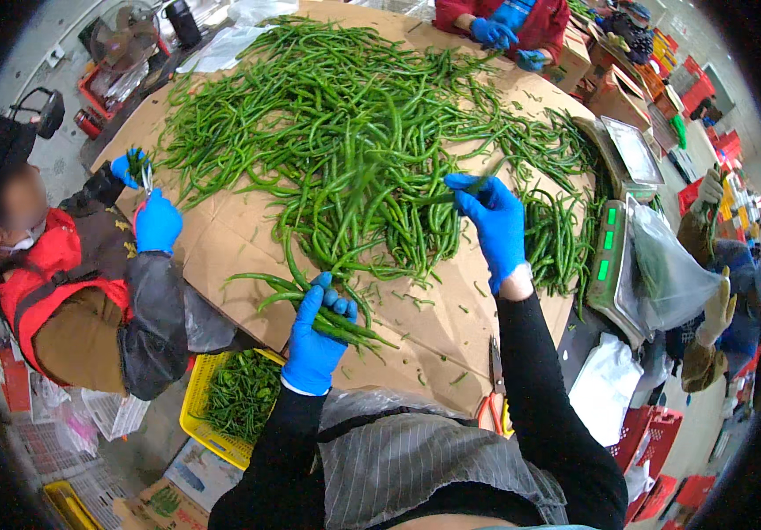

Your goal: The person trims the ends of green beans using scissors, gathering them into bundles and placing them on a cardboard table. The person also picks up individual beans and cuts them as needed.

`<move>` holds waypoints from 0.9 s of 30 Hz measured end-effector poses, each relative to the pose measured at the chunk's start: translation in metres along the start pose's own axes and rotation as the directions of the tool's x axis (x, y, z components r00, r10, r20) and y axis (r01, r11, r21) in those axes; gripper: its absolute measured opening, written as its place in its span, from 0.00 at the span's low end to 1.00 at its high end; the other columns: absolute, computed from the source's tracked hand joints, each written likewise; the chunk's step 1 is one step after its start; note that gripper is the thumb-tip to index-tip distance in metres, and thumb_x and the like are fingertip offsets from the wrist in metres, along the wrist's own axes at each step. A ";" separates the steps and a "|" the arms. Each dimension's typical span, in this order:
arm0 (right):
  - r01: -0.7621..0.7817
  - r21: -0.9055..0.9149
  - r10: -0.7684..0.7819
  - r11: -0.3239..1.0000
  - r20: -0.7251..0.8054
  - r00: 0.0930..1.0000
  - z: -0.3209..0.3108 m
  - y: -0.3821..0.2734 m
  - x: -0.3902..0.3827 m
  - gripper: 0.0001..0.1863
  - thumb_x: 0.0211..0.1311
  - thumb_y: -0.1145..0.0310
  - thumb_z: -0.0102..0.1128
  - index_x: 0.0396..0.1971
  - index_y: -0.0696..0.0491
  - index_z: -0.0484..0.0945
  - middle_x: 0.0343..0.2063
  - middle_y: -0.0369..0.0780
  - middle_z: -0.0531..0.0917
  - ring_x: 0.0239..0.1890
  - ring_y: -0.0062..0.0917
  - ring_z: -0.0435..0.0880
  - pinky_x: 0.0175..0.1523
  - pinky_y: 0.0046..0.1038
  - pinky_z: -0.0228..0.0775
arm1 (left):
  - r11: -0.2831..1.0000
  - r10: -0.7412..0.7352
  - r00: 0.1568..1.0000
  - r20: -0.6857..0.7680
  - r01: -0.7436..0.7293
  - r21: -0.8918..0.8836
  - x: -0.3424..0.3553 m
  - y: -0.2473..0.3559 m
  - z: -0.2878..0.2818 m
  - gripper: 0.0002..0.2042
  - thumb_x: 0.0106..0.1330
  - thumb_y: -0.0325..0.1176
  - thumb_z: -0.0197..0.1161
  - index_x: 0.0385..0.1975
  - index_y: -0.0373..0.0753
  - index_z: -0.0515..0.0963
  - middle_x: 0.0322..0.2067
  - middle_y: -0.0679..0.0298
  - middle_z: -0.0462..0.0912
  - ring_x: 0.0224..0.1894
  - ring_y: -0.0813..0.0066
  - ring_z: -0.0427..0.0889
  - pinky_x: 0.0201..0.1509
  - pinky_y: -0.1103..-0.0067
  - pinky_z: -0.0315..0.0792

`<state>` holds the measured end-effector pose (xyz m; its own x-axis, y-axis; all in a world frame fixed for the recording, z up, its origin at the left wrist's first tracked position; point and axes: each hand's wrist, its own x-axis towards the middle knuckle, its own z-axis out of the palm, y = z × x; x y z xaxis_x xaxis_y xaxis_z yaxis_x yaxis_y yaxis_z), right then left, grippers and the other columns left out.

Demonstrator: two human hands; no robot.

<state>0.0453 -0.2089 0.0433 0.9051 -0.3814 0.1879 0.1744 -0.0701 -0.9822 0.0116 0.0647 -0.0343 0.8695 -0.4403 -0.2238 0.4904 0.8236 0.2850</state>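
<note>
My left hand (319,340), in a blue glove, is closed around a small bunch of long green chili peppers (276,287) above the near edge of the cardboard-covered table (243,287). My right hand (495,221), also gloved in blue, pinches a green chili pepper (490,175) that is partly smeared by motion. Beyond both hands spreads a big heap of green chili peppers (310,115). Scissors (496,367) with red handles lie on the cardboard, close to my right forearm and partly hidden at the handles.
Left of me, a co-worker (62,274) holds peppers and small scissors. Another person in red (504,22) works across the table. A scale (615,256) bearing a plastic bag stands at the right. A yellow crate (193,406) of peppers sits below the table's left edge.
</note>
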 end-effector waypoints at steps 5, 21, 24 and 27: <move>-0.085 0.292 0.098 0.953 -0.031 0.995 -0.013 0.013 -0.042 0.14 0.60 0.73 0.61 0.45 0.61 0.77 0.41 0.41 0.83 0.33 0.21 0.80 0.40 0.22 0.73 | 0.997 -0.072 0.991 0.111 0.072 0.000 0.017 -0.028 0.011 0.15 0.70 0.35 0.51 0.55 0.44 0.71 0.52 0.63 0.77 0.57 0.68 0.73 0.65 0.65 0.63; 0.453 -0.607 -0.222 0.653 0.418 0.881 0.079 0.095 -0.005 0.12 0.55 0.75 0.55 0.40 0.50 0.80 0.37 0.43 0.81 0.40 0.41 0.80 0.41 0.35 0.74 | 0.986 0.161 0.973 -0.167 -0.153 0.059 -0.015 0.016 0.006 0.13 0.69 0.35 0.53 0.52 0.45 0.73 0.37 0.72 0.81 0.38 0.75 0.80 0.49 0.72 0.74; 0.575 -0.750 -0.189 0.326 0.545 0.817 0.098 0.125 0.024 0.09 0.52 0.72 0.56 0.35 0.48 0.79 0.32 0.43 0.79 0.35 0.40 0.80 0.38 0.40 0.73 | 0.993 0.082 0.995 -0.053 -0.077 0.087 -0.013 0.003 0.009 0.13 0.69 0.35 0.54 0.52 0.44 0.73 0.33 0.71 0.80 0.35 0.74 0.78 0.47 0.71 0.74; 0.573 -0.641 -0.301 0.510 0.491 0.817 0.090 0.100 0.028 0.07 0.49 0.68 0.60 0.31 0.49 0.79 0.29 0.43 0.80 0.34 0.41 0.80 0.36 0.39 0.73 | 0.981 0.127 0.984 -0.125 -0.106 0.163 -0.023 0.006 0.019 0.15 0.68 0.35 0.55 0.53 0.43 0.72 0.29 0.72 0.78 0.33 0.76 0.76 0.42 0.72 0.73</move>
<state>0.1230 -0.1432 -0.0492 0.8778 0.1624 0.4507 0.3593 -0.8454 -0.3951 -0.0047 0.0728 -0.0097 0.9108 -0.2838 -0.3000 0.3981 0.7966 0.4550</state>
